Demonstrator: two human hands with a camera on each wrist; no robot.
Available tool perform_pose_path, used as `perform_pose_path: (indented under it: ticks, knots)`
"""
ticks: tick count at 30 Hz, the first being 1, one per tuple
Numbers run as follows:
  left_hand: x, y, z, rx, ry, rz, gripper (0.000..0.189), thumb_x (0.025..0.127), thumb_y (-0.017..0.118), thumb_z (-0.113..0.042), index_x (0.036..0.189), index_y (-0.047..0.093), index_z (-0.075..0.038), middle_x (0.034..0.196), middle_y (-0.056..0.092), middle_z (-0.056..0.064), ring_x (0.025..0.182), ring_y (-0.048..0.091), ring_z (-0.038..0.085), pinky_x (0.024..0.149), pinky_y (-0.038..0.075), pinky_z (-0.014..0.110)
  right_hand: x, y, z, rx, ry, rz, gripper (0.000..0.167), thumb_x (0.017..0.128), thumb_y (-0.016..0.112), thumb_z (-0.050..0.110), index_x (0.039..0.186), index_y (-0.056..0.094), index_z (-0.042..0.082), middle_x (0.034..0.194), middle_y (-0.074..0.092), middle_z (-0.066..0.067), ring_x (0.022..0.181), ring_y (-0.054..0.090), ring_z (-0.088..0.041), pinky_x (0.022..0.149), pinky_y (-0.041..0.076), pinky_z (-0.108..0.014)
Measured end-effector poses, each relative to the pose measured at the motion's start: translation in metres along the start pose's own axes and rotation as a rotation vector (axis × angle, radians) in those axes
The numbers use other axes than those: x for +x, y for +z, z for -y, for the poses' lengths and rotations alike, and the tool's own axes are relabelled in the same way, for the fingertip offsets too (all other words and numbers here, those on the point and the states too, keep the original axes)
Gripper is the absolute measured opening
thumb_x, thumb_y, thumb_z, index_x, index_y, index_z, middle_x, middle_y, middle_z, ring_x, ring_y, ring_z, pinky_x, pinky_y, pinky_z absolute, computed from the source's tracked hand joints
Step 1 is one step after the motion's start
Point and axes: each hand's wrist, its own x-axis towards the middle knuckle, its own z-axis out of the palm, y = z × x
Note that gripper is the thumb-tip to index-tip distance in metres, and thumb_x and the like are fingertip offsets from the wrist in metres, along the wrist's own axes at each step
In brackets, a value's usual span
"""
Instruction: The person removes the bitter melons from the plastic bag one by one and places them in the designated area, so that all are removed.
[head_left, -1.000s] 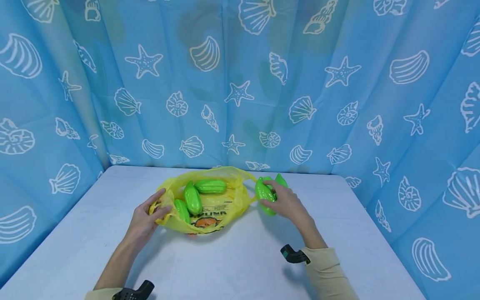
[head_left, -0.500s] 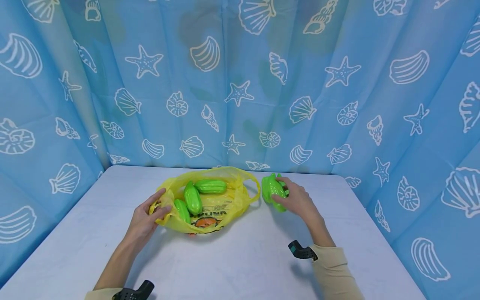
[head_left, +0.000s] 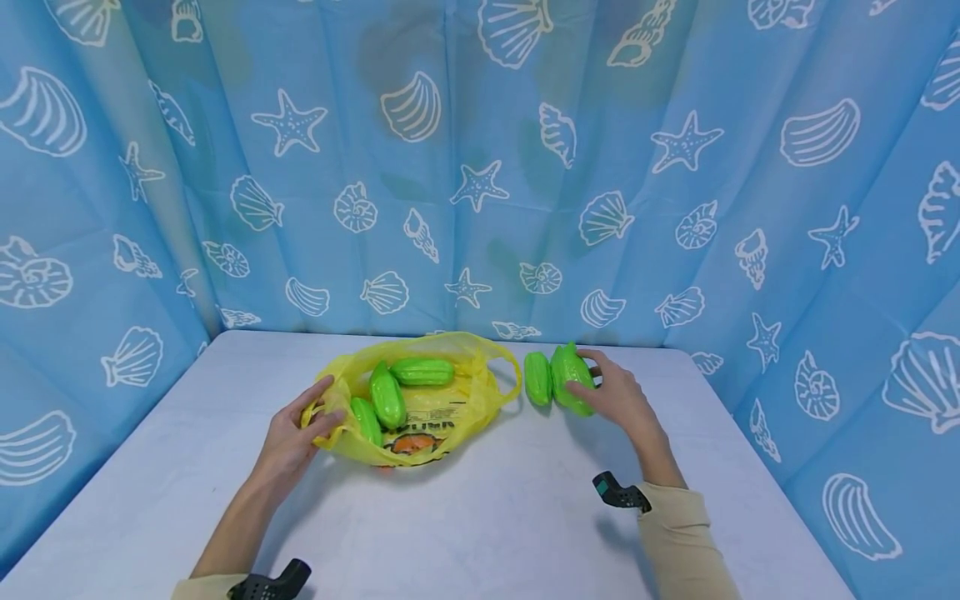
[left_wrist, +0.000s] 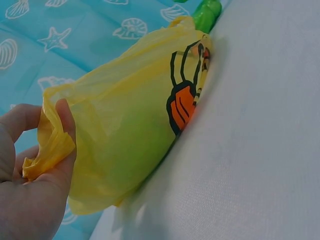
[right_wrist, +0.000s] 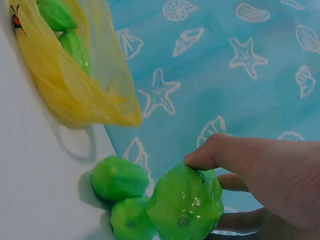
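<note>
Head camera: faces forward, down over table (head_left: 465, 533). 2 wrist cameras: close, tilted; both cover yellow bag (left_wrist: 105, 115), curtain (right_wrist: 200, 90).

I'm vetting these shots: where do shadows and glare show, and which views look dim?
Head: bright, with soft shadows on the smooth white tabletop; left wrist: dimmer, a faint shadow beside the thin yellow plastic bag; right wrist: also dim, small white glints on the glossy green ribbed fruit-shaped piece that the right hand holds.

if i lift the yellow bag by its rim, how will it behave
The yellow bag is likely floppy, creasing where the left hand pinches it. Its see-through film looks thin, perhaps easily torn. The rounded green pieces inside may roll together.
</note>
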Motion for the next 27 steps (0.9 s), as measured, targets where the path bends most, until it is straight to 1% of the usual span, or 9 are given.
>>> perform_pose_path:
  ticks: [6, 10, 17, 20, 25, 27]
  knots:
    - [-0.001, 0.0, 0.0, -0.016, -0.005, 0.003, 0.078, 0.089, 0.072, -0.031, 0.155, 0.03, -0.028, 0.165, 0.012, -0.002, 0.139, 0.03, 0.016, 0.092, 0.047, 0.007, 0.003, -0.001, -0.013, 0.019, -0.003, -0.051, 0.066, 0.094, 0.062, 0.039, 0.15, 0.037, 0.014, 0.129, 0.058, -0.026, 0.107, 0.062, -0.038, 0.079, 0.056, -0.044]
    - [0.0, 0.0, 0.0, -0.015, -0.006, -0.001, 0.078, 0.089, 0.073, -0.031, 0.155, 0.03, -0.028, 0.165, 0.012, -0.002, 0.14, 0.029, 0.016, 0.092, 0.047, 0.007, 0.005, 0.001, -0.021, 0.03, 0.004, -0.089, 0.066, 0.095, 0.061, 0.038, 0.15, 0.037, 0.013, 0.13, 0.057, -0.028, 0.109, 0.062, -0.04, 0.079, 0.055, -0.045]
    - [0.001, 0.001, 0.0, -0.012, -0.009, 0.0, 0.078, 0.089, 0.073, -0.032, 0.154, 0.031, -0.029, 0.165, 0.012, -0.003, 0.138, 0.03, 0.015, 0.091, 0.048, 0.006, 0.01, 0.008, -0.038, 0.05, 0.027, -0.145, 0.065, 0.095, 0.061, 0.038, 0.149, 0.038, 0.01, 0.131, 0.057, -0.029, 0.11, 0.062, -0.042, 0.079, 0.056, -0.046]
    - [0.002, 0.001, 0.001, -0.016, -0.001, 0.004, 0.078, 0.089, 0.073, -0.031, 0.154, 0.031, -0.028, 0.165, 0.013, -0.003, 0.137, 0.03, 0.015, 0.092, 0.048, 0.007, 0.013, 0.011, -0.046, 0.07, 0.041, -0.166, 0.064, 0.096, 0.06, 0.038, 0.149, 0.039, 0.01, 0.134, 0.056, -0.029, 0.113, 0.06, -0.043, 0.079, 0.057, -0.046]
    - [0.002, 0.001, 0.001, -0.02, 0.001, 0.003, 0.077, 0.09, 0.072, -0.029, 0.154, 0.031, -0.028, 0.165, 0.013, -0.003, 0.137, 0.031, 0.015, 0.092, 0.048, 0.007, 0.018, 0.018, -0.056, 0.091, 0.063, -0.208, 0.062, 0.097, 0.058, 0.038, 0.149, 0.039, 0.01, 0.138, 0.053, -0.029, 0.121, 0.055, -0.045, 0.085, 0.055, -0.05]
    - [0.002, 0.001, 0.001, -0.019, 0.0, 0.002, 0.077, 0.09, 0.072, -0.029, 0.155, 0.03, -0.028, 0.165, 0.014, -0.002, 0.137, 0.031, 0.015, 0.092, 0.048, 0.008, 0.019, 0.02, -0.059, 0.092, 0.07, -0.212, 0.062, 0.097, 0.058, 0.038, 0.149, 0.039, 0.01, 0.139, 0.052, -0.029, 0.123, 0.054, -0.045, 0.087, 0.054, -0.052]
